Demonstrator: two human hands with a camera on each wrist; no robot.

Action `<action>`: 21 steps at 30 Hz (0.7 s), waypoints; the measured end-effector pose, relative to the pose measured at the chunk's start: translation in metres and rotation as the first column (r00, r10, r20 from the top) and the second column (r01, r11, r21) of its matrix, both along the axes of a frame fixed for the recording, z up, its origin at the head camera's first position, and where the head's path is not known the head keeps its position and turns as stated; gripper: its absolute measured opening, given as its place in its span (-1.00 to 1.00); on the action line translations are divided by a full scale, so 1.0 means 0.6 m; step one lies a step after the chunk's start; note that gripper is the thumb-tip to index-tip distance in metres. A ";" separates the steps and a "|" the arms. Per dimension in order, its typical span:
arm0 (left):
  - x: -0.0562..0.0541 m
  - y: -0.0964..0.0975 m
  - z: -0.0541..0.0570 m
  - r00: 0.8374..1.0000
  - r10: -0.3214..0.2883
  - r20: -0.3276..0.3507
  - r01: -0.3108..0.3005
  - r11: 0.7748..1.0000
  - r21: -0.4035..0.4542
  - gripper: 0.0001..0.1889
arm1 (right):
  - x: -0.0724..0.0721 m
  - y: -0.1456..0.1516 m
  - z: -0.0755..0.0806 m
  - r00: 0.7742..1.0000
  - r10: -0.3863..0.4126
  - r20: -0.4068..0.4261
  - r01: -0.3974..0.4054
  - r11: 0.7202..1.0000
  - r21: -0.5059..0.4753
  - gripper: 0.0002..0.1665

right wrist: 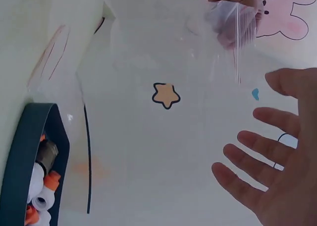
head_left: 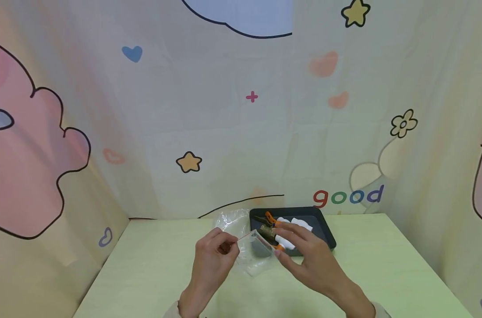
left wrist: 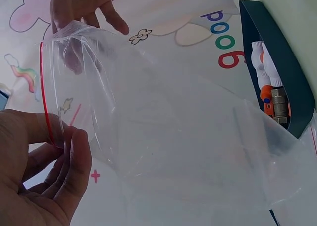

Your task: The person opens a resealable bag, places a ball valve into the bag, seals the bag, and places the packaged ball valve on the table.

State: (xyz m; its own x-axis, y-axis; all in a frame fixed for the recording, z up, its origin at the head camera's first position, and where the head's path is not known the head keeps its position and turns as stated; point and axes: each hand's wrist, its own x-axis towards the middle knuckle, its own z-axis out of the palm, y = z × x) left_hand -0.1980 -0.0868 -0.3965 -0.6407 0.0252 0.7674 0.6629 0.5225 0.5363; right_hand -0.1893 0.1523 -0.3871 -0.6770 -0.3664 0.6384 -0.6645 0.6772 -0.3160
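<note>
In the head view's lower centre, I pinch a clear, red-striped plastic zip bag (left wrist: 104, 92) in my left hand (head_left: 214, 252), apparently steadying its rim, right hand (head_left: 310, 254) nearby, fingers apart.

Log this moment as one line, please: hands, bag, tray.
Left hand: pinches clear bag near its red line | Right hand: fingers spread, near bag | Tray: on table, holds metal fitting and white parts
</note>
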 end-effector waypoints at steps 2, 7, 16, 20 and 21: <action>0.000 -0.003 0.001 1.000 0.007 -0.005 -0.007 1.000 0.003 -0.76 | -0.003 0.008 0.002 1.000 0.003 -0.027 0.000 0.995 0.098 -0.40; 0.002 -0.009 0.002 1.000 0.023 0.006 -0.023 1.000 0.000 -0.78 | -0.011 0.024 0.006 1.000 0.013 -0.018 -0.007 0.965 0.263 -0.27; 0.001 -0.017 0.001 0.999 0.034 -0.006 -0.034 0.999 -0.009 -0.77 | -0.039 0.041 0.017 0.999 0.034 -0.039 -0.013 0.892 0.453 -0.11; 0.001 -0.018 0.000 0.999 0.037 0.034 -0.037 0.999 -0.010 -0.79 | -0.060 0.040 0.015 1.000 0.026 -0.003 -0.021 0.863 0.505 -0.07; 0.002 -0.019 0.000 0.998 0.037 0.045 -0.036 0.999 -0.011 -0.79 | -0.065 0.038 0.014 1.000 0.021 0.009 -0.022 0.857 0.515 -0.07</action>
State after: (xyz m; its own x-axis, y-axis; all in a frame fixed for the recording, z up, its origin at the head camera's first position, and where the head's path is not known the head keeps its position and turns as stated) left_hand -0.1970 -0.0979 -0.3965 -0.6751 0.0087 0.7377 0.6187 0.5513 0.5597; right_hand -0.2284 0.1753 -0.3786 -0.6666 -0.6566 0.3528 -0.6803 0.7294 0.0722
